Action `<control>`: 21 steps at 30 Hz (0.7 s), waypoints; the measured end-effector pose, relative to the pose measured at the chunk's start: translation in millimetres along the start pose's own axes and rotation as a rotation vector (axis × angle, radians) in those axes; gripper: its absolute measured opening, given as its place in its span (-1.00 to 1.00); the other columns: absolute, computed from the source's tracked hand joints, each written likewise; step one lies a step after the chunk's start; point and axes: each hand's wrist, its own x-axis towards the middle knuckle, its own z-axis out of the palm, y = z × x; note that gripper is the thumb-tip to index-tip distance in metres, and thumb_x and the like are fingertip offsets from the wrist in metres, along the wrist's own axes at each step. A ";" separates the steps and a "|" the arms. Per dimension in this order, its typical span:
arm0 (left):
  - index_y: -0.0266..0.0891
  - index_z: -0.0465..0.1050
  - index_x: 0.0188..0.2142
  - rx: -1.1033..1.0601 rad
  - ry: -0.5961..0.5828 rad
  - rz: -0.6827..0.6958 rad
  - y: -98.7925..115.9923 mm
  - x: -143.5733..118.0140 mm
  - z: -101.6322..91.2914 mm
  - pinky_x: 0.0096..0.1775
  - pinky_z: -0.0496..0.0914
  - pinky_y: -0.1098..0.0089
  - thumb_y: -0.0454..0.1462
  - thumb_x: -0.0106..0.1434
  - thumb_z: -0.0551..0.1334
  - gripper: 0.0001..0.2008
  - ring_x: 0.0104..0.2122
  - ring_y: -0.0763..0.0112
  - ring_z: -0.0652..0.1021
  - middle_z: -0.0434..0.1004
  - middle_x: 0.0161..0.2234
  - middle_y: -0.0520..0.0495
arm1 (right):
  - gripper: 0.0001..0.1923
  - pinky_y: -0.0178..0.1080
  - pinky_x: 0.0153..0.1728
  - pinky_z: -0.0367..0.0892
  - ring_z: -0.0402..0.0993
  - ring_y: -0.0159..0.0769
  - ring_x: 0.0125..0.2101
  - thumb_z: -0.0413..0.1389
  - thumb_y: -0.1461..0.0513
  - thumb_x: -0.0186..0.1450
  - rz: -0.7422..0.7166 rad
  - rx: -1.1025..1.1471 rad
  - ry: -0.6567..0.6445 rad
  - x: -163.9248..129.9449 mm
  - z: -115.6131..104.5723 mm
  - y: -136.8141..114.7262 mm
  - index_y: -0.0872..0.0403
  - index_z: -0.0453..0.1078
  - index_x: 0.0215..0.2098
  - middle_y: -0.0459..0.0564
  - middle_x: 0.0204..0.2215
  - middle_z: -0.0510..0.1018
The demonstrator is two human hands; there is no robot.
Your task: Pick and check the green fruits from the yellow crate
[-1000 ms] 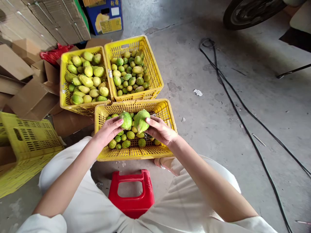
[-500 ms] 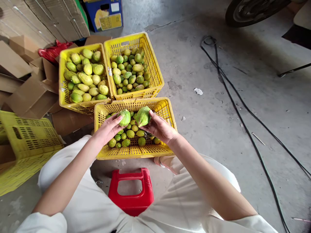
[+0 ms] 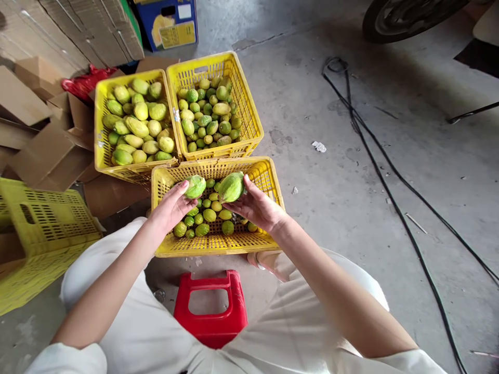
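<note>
My left hand (image 3: pixel 172 206) is closed round a green lemon (image 3: pixel 195 186), thumb on top and fingers beneath. In my right hand (image 3: pixel 260 203) is a larger green lemon (image 3: pixel 231 187), its pointed end towards the left. Both fruits are held side by side, a small gap apart, above the near yellow crate (image 3: pixel 218 248). Inside that crate lie several smaller green and yellow lemons (image 3: pixel 209 215), some hidden by my hands. Something clear and shiny, like plastic, shows among them near my right fingers.
Two more yellow crates of lemons, the left crate (image 3: pixel 99 130) and the right crate (image 3: pixel 251 111), stand behind. A red stool (image 3: pixel 210 327) is between my legs. Cardboard boxes (image 3: pixel 50 156) and an upturned yellow-green crate (image 3: pixel 58 218) sit left. A black cable (image 3: pixel 390 182) crosses the floor at right.
Both lemons have been turned in my hands and show different sides. The left one has shifted slightly left and up; my fingers have opened a little under it.
</note>
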 end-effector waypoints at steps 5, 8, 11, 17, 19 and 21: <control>-0.19 0.60 -0.08 -0.047 0.055 0.028 1.4 -2.9 6.6 -0.04 0.67 0.35 -0.33 0.28 0.61 -0.70 -0.21 0.33 0.76 0.80 -0.13 -0.08 | -0.54 -0.12 0.06 0.74 0.78 -0.04 0.14 0.47 -0.22 0.42 0.046 -0.039 -0.002 1.9 -6.0 0.1 -0.09 0.66 0.00 0.05 0.00 0.85; -0.22 0.61 -0.11 -0.044 0.044 0.025 1.6 -6.2 10.6 0.00 0.70 0.30 -0.36 0.29 0.56 -0.77 -0.21 0.29 0.76 0.80 -0.19 -0.09 | -0.65 -0.14 0.11 0.74 0.81 -0.09 0.09 0.50 -0.08 0.43 0.024 0.025 -0.005 2.3 -4.1 0.2 -0.09 0.66 0.00 0.02 -0.04 0.84; -0.20 0.58 -0.20 -0.052 0.038 0.040 2.0 -8.7 12.5 0.09 0.71 0.21 -0.36 0.27 0.52 -0.82 -0.17 0.23 0.77 0.79 -0.21 -0.11 | -0.69 -0.11 0.25 0.71 0.81 -0.11 0.11 0.52 0.01 0.40 -0.007 0.067 -0.015 0.1 1.7 -1.0 -0.08 0.64 -0.02 0.00 -0.07 0.83; -0.15 0.54 -0.19 -0.104 0.065 0.050 5.1 -11.2 17.2 0.11 0.70 0.22 -0.37 0.26 0.45 -0.82 -0.14 0.24 0.76 0.78 -0.18 -0.07 | -0.72 0.08 0.44 0.59 0.71 0.04 0.30 0.45 0.10 0.35 -0.016 0.055 -0.057 -7.7 12.7 -5.8 -0.03 0.62 -0.03 0.10 0.06 0.83; -0.15 0.53 -0.19 -0.139 0.091 0.051 6.2 -11.7 19.8 0.00 0.69 0.31 -0.39 0.26 0.40 -0.83 -0.18 0.28 0.74 0.77 -0.19 -0.06 | -0.71 0.05 0.43 0.59 0.73 0.03 0.26 0.43 0.08 0.35 0.000 0.031 -0.055 -8.7 13.5 -6.3 -0.01 0.63 -0.02 0.11 0.03 0.84; -0.16 0.52 -0.19 -0.159 0.112 0.046 6.5 -11.9 21.7 -0.09 0.68 0.36 -0.39 0.26 0.37 -0.84 -0.21 0.32 0.74 0.76 -0.21 -0.05 | -0.71 -0.04 0.35 0.63 0.78 -0.02 0.16 0.39 0.07 0.36 0.020 -0.001 -0.033 -8.6 12.5 -6.3 -0.01 0.64 -0.02 0.07 -0.05 0.85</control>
